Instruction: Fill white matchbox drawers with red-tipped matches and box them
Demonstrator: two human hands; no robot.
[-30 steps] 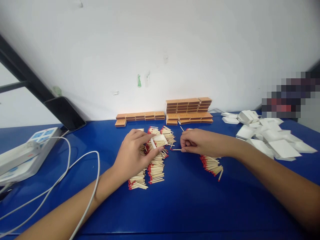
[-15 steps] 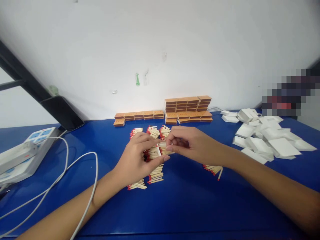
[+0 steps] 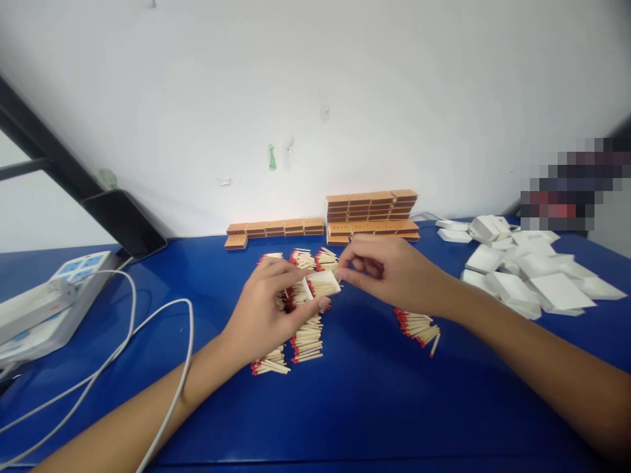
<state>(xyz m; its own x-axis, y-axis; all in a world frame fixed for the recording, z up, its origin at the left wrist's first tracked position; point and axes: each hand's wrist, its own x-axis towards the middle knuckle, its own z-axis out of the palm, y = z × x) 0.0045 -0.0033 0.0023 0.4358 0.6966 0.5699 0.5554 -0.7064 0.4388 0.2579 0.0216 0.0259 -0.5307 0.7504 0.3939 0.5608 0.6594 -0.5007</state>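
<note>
One small white tray, open at the top, sat in the left hand over the spread of loose matches at the middle of the table. The thumb lay along its near side and the forefinger along its far side, parted by about the tray's width and gripping it. Inside were matches, pale sticks side by side, with red heads toward the tray's left end. The right hand was mostly closed, fingers curled, with thumb and forefinger tips nearly meeting just beside the tray's far right corner; whether they pinched a match could not be told.

The loose matches lay in rough columns under and around the left hand, most heads pointing left. A smaller fan of matches lay apart, near the right forearm.

Behind, against the wall, stood orange-brown matchboxes: a low row on the left and a taller stack on the right. Small print showed on several top faces, too small to read. To the right lay a loose heap of white trays, some overlapping.

At the left were a white-and-blue power strip, a dark, flat device leaning by the wall, and a white cable that looped across the left forearm. The table was glossy blue.
</note>
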